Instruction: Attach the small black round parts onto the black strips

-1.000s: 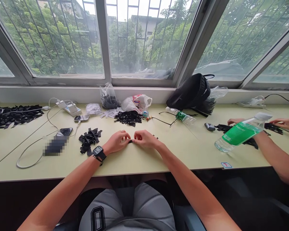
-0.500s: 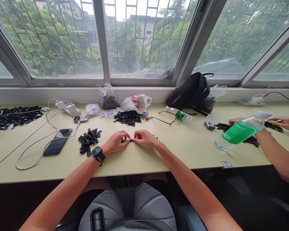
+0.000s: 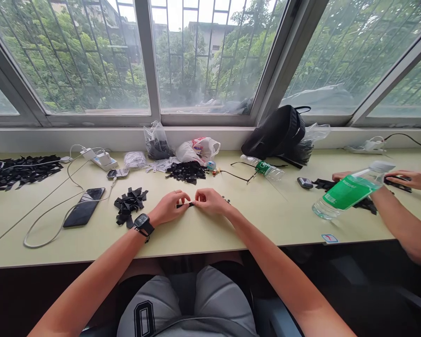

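Note:
My left hand [image 3: 169, 206] and my right hand [image 3: 209, 201] meet at the middle of the pale green table [image 3: 210, 229], fingers curled in a pinch. Between them they hold a small black strip [image 3: 184, 204], one hand at each end. A black watch [image 3: 143, 222] is on my left wrist. A pile of similar black pieces [image 3: 129, 203] lies just left of my left hand. A second pile of black pieces [image 3: 187, 171] sits farther back.
A phone [image 3: 84, 213] on a white cable, a power strip [image 3: 103, 159], plastic bags [image 3: 197, 150], glasses [image 3: 243, 172], a black bag [image 3: 277, 133] and a lying bottle [image 3: 266, 169] line the table. At right, another person's hands [image 3: 412, 179] work behind a green-labelled bottle [image 3: 347, 191].
My hands have stayed together at the table's middle; the black strip between them shows a little more. The other person's hands at right have shifted slightly.

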`<state>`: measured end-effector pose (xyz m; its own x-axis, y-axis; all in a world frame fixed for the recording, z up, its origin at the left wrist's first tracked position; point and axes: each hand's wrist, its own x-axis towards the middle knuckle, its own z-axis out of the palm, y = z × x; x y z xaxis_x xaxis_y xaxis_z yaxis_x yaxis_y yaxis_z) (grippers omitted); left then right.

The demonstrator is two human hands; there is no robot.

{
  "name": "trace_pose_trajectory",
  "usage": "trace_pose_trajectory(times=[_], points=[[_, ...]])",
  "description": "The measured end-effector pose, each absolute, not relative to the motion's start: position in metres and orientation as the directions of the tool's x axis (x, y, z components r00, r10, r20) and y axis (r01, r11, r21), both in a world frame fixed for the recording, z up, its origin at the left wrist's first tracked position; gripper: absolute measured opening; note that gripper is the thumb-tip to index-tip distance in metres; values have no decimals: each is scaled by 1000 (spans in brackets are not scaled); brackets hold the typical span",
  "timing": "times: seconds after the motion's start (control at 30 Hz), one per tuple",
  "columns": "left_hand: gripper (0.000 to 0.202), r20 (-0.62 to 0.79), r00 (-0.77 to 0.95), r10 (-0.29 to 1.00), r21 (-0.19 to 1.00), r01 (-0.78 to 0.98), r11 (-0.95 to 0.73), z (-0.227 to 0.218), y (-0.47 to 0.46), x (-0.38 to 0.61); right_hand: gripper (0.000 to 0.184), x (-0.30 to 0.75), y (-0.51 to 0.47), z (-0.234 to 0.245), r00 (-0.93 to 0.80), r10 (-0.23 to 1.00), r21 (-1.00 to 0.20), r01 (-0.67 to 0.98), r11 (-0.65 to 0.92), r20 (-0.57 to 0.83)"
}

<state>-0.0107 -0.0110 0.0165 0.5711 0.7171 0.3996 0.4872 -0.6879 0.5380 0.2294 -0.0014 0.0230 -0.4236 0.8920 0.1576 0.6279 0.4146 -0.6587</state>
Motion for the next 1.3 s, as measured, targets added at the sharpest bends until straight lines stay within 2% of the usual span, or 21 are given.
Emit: trace_pose_trajectory(times=[0.23,0.5,0.6,0.7,0.8,0.9,0.97,1.17,1.3], points=[[16,392,598,699,546,461,-700,17,-11,-10,15,229,-1,21,-385,905,-658,637,402,180],[14,398,601,693,554,445,-704,14,-12,-8,29,227,1,15,-335,896,-631,637,444,292],[19,422,593,686,534,448,-716,16,-14,-7,34,225,0,13,-304,896,-600,667,442,322],[14,474,586,657,511,424,-748,19,-15,-6,32,225,0,18,-302,889,-567,689,453,344],[13,517,580,629,505,387,-772,20,-14,-5,29,237,4,29,-282,877,-597,648,473,389],[23,526,601,602,488,366,-792,17,-10,-5,32,264,12,41,-207,879,-632,626,457,430],[25,510,638,577,459,365,-810,14,-9,-6,33,284,17,46,-167,908,-642,658,393,384],[23,451,659,602,422,437,-795,14,-12,-7,27,319,17,45,-217,975,-637,744,203,57],[30,447,630,635,418,480,-771,17,-14,-8,29,321,16,42,-238,971,-656,733,182,2]])
